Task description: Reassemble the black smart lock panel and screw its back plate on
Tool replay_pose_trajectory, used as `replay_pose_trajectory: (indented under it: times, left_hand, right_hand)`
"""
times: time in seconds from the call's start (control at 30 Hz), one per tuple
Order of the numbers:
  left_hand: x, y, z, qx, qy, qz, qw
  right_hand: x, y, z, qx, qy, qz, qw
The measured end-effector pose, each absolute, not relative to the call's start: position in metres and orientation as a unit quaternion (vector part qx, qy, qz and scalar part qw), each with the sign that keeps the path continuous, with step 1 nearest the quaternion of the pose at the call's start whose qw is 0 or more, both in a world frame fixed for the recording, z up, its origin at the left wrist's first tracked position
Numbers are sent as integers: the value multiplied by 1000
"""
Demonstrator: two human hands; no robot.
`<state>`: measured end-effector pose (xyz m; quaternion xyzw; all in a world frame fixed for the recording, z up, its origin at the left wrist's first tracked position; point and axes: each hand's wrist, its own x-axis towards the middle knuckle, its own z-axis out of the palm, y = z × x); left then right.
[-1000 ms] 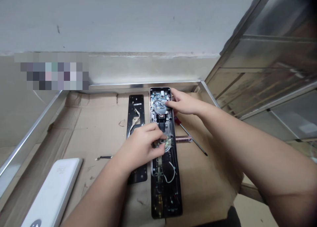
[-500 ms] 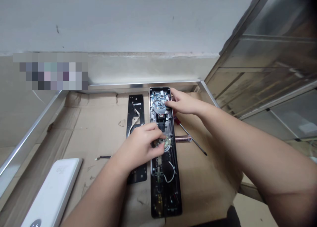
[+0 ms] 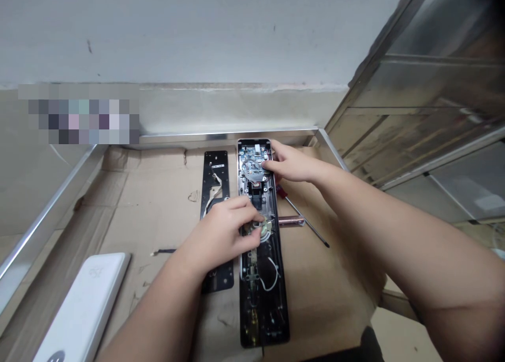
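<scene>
A long black housing [image 3: 272, 309], which looks like the open body of an electronic door lock, lies lengthwise in front of me. Its upper end holds a blue circuit board [image 3: 250, 156] with thin wires. With thumb and fingers closed, my left hand [image 3: 232, 228] pinches a small pale greenish round part [image 3: 264, 228] mid-housing; the fingers hide much of it. My right hand [image 3: 290, 162] grips the housing's upper right edge, thumb over the board and other fingers down the outer side. Below my left fingers, a white wire [image 3: 272, 287] loops inside the housing.
Left of the housing lies a flat black cover plate [image 3: 216, 167] with a cable. A screwdriver [image 3: 305, 220] and a copper-coloured cylinder [image 3: 291, 221] lie to the right. A white power-bank-like block [image 3: 87, 299] is at lower left. Cardboard [image 3: 158, 193] lines the metal-edged table.
Almost nothing differs. Both hands keep their places on the housing, and the view has shifted very slightly.
</scene>
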<state>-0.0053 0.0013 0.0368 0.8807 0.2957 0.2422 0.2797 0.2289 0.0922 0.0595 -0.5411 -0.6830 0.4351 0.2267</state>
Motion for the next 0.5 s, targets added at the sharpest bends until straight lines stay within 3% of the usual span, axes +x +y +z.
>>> replay_pose_trajectory:
  times: [0.5]
  left_hand:
    - [-3,0,38,893,274,228,276]
  right_hand:
    - [229,93,58,-535,-687,435,228]
